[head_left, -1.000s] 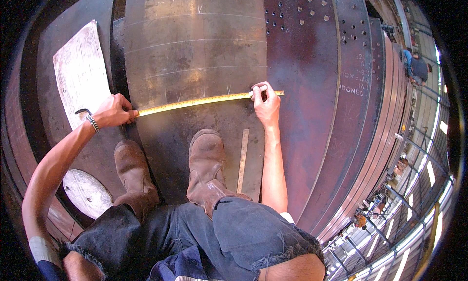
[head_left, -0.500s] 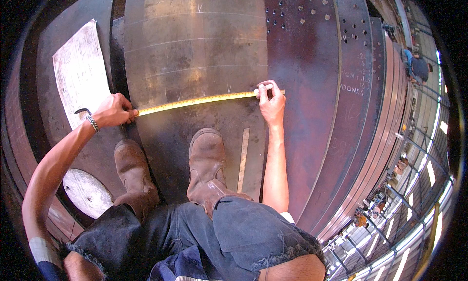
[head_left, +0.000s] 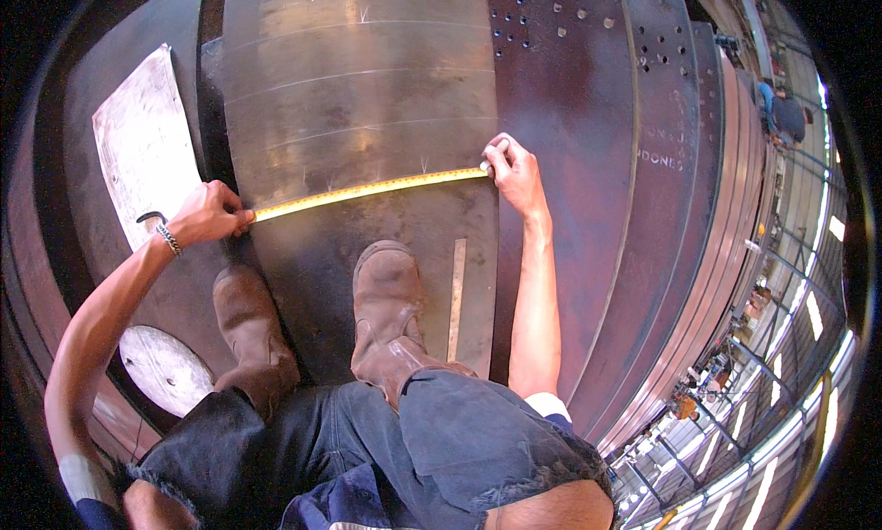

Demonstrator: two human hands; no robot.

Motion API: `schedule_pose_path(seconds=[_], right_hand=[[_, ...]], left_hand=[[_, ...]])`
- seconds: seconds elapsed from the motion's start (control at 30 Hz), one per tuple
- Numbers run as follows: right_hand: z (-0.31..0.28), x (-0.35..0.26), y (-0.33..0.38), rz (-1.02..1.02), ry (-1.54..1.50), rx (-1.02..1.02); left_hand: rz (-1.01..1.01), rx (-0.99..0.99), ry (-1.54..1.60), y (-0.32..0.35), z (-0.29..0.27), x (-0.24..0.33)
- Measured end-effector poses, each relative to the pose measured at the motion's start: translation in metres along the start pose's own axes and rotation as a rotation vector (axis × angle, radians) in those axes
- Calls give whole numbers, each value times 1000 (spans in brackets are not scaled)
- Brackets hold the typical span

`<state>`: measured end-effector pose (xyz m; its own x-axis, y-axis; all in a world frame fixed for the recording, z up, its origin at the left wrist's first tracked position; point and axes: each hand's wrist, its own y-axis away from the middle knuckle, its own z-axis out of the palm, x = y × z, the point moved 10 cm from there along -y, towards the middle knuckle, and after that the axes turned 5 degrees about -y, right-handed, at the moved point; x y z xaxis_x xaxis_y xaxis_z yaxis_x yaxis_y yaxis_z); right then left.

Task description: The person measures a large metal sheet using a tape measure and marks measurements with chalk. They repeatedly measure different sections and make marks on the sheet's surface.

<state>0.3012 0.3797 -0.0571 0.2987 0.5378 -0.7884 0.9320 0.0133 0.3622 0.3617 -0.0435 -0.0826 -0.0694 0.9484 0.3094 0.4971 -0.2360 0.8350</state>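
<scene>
A yellow measuring tape (head_left: 367, 192) lies stretched across a dark steel plate (head_left: 386, 231). My left hand (head_left: 209, 213) is closed on its left end, at the plate's left edge. At the tape's right end, my right hand (head_left: 517, 174) pinches it near the plate's right edge. A small pale tip shows by the right fingertips; its kind is hard to make out. Thin chalk lines and V-shaped marks (head_left: 424, 163) run over the plate beyond the tape. A narrow flat metal strip (head_left: 457, 296) rests on the plate nearer to me.
My brown boots (head_left: 388, 282) stand on the plates. A pale metal sheet (head_left: 147, 135) and a rounded pale plate (head_left: 165, 369) lie at left. Reddish steel plates with drilled holes (head_left: 579, 89) spread out at right. Far right, a person (head_left: 788, 117) bends near the roof-framed hall's edge.
My right hand has turned and its forearm has swung right, while the fingers stay at the tape's right end. The view has shifted slightly. My left hand keeps its hold.
</scene>
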Motion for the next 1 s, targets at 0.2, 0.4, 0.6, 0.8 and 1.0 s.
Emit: schedule_pose_path(seconds=[0.2,0.4,0.6,0.8,1.0], right_hand=[[14,9,-13,-5,49,-193],[14,5,-16,-11,60,-215],[12,2,-13,-6,130,-200],[11,3,-13,-6,116,-204],[15,-1,-12,-34,119,-205]], left_hand=[[1,4,58,-2,3,3],[9,-9,44,3,-2,6],[-5,-19,103,1,2,9],[17,-8,75,-3,2,5],[42,6,48,-4,4,1]])
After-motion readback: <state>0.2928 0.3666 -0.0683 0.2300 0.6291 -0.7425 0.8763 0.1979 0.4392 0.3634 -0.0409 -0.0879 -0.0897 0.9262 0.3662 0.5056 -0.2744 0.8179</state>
